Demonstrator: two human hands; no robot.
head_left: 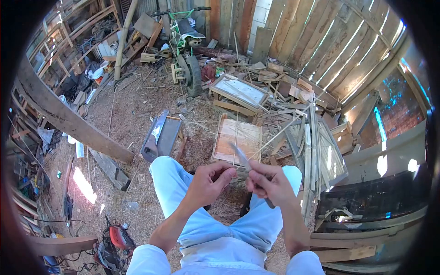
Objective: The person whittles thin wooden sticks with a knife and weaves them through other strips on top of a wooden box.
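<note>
The person wears a pale, short-sleeved shirt [224,256] with faint lettering and light blue trousers [172,185].

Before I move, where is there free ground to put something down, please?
The widest patch of floor, strewn with shavings, lies between the slanting beam and the low bench bearing the handsaw. A smaller one lies between the left knee and the red power tool. Crowded: the right side, with wood strips and scrap pile.

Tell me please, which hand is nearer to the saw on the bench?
Left. The left hand is to the saw's right and closer to the body; the right hand, holding a knife, is farther right.
</note>
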